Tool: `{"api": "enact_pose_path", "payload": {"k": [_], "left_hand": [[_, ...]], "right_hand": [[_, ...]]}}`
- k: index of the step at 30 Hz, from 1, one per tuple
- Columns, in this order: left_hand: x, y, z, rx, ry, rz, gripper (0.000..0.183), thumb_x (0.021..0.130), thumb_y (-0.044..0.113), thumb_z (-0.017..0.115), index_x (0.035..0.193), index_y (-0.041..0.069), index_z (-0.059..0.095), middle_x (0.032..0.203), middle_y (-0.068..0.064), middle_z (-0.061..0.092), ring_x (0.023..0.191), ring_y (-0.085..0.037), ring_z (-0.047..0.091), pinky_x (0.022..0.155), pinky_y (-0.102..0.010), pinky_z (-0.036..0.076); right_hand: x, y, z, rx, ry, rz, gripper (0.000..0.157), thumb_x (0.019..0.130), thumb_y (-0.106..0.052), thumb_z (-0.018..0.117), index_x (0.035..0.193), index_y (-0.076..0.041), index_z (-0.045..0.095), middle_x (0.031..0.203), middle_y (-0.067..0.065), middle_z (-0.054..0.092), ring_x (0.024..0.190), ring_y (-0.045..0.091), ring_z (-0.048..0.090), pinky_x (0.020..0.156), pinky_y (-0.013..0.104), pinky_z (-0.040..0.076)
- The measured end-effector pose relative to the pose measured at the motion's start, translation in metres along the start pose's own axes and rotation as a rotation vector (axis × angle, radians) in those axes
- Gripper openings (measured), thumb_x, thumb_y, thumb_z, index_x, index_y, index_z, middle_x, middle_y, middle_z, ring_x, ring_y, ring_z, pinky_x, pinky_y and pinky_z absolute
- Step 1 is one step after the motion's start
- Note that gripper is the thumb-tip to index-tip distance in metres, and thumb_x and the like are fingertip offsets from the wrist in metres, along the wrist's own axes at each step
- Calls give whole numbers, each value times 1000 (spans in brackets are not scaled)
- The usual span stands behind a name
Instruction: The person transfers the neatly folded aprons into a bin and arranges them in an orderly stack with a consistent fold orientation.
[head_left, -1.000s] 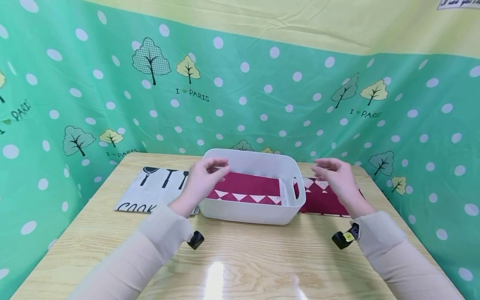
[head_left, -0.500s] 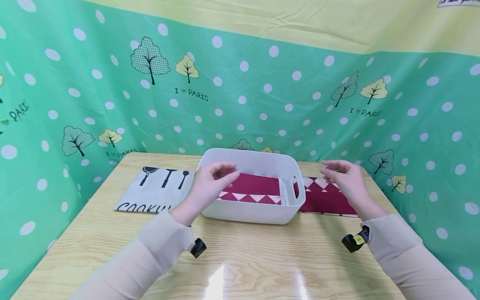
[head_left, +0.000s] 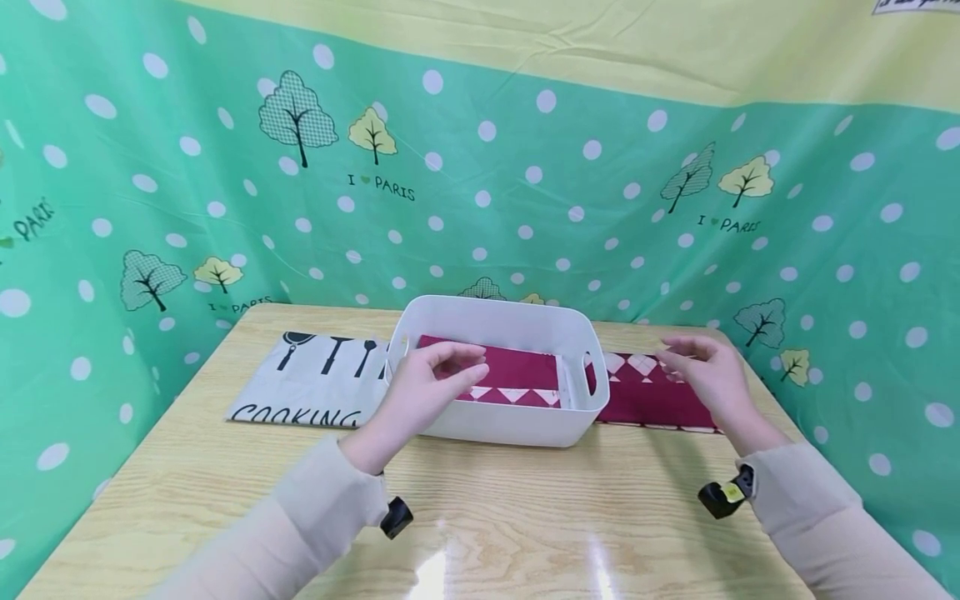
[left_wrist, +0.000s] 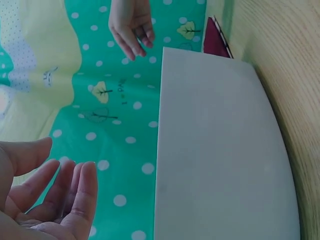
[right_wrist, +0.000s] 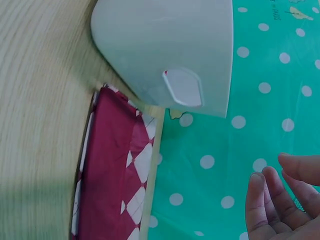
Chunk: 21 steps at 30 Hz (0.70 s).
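A white plastic basket (head_left: pixel 517 427) with handle holes stands on the table, and a folded maroon cloth (head_left: pixel 517 371) with white triangles lies inside it. My left hand (head_left: pixel 420 396) hovers over the basket's left front, fingers loosely bent and holding nothing. In the left wrist view the same hand (left_wrist: pixel 57 200) appears beside the basket wall (left_wrist: pixel 220 145), thumb apart from the fingers. My right hand (head_left: pixel 708 379) hangs in the air above a second folded maroon cloth (head_left: pixel 652 407) right of the basket. Nothing is in its relaxed fingers (right_wrist: pixel 256 200) in the right wrist view.
Left of the basket lies a flat white cloth (head_left: pixel 300 387) printed with black utensils and "COOKING". The wooden table (head_left: pixel 495 517) reaches back to a green dotted curtain (head_left: pixel 450 192). A black wrist camera (head_left: pixel 396 517) sits at my left cuff, another at the right.
My right hand has moved right, away from the basket. My left hand has drifted right and slightly toward me, uncovering more of the white cloth's lettering. The basket and cloths have stayed put.
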<state>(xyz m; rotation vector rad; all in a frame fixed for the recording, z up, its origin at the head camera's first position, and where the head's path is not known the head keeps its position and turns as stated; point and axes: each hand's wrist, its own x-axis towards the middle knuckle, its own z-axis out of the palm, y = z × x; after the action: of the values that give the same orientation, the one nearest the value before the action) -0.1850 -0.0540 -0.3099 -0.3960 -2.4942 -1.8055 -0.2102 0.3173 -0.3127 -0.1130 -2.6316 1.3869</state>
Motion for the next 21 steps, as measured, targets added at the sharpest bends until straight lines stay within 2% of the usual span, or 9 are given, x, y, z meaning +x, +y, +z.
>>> {"api": "enact_pose_path", "payload": {"k": [8, 13, 21], "left_hand": [[-9, 0, 1, -23, -34, -12, 29, 90, 19, 72, 117, 9, 71, 107, -6, 74, 87, -17, 69, 77, -28, 54], [-12, -3, 4, -54, -52, 5, 29, 91, 19, 72, 117, 7, 71, 108, -8, 73, 82, -18, 69, 75, -26, 54], [-21, -2, 10, -76, -71, -15, 30, 91, 19, 72, 118, 8, 70, 109, -8, 73, 84, -18, 69, 74, -25, 54]], "right_hand": [[-1, 14, -8, -20, 4, 16, 48, 99, -25, 61, 136, 4, 54, 86, -25, 60, 74, -4, 64, 71, 16, 56], [-2, 18, -11, 0, -2, 32, 50, 99, -25, 61, 138, 5, 52, 88, -23, 61, 75, -5, 64, 72, 17, 57], [-5, 25, -16, 29, -15, 55, 57, 98, -32, 61, 140, 5, 49, 91, -24, 59, 77, -5, 64, 73, 15, 56]]}}
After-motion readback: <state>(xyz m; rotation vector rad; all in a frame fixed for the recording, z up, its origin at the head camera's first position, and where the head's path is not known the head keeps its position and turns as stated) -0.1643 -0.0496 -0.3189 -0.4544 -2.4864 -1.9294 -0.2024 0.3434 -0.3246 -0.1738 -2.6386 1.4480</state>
